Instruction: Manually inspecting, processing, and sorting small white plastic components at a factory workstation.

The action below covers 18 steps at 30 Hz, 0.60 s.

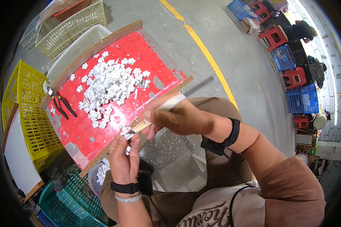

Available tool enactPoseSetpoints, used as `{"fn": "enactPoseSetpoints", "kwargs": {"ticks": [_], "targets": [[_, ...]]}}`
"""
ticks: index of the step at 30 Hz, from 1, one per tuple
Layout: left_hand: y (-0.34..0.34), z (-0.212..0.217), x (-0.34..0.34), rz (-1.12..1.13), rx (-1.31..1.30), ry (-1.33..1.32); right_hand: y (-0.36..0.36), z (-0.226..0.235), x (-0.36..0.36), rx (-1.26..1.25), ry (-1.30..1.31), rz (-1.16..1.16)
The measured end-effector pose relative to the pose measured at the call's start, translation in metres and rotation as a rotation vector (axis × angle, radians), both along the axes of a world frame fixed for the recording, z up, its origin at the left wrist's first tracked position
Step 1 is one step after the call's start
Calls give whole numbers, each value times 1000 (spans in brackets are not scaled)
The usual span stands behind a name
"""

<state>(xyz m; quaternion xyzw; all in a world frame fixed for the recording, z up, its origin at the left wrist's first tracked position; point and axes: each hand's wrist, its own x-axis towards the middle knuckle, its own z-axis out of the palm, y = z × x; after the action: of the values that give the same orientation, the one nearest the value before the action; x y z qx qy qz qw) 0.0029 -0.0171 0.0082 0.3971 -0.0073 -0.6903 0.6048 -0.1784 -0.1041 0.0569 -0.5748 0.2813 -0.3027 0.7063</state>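
My left hand (124, 159) is closed at the near edge of a red-topped work table (142, 49), pinching a small white plastic piece (129, 136) between thumb and fingers. My right hand (174, 118) grips a long thin knife (173, 102) with a white wrapped handle. One end of this tool meets the white piece, while a grey metal strip sticks out behind the hand. Beyond both hands lies a heap of small white moulded pieces (111, 81), several shaped like flowers or paws. Cutting pliers (62, 102) with black and yellow handles rest at the table's left side.
Wooden strips (96, 47) edge the table. Left of it stand a yellow crate (36, 117) and a green basket (77, 193). A tub (93, 176) with white pieces sits below the near edge. White scraps litter the surface between my legs. Red stools (272, 37) and people are far right.
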Motion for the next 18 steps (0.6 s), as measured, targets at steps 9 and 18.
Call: {"fn": "enactPoseSetpoints", "kwargs": {"ticks": [9,18], "targets": [[2,-3,6,35,57,112,1,5,-1,130,-17,-31],[0,-5,3,51,31,78,7,5,3,-557,253,3]]}}
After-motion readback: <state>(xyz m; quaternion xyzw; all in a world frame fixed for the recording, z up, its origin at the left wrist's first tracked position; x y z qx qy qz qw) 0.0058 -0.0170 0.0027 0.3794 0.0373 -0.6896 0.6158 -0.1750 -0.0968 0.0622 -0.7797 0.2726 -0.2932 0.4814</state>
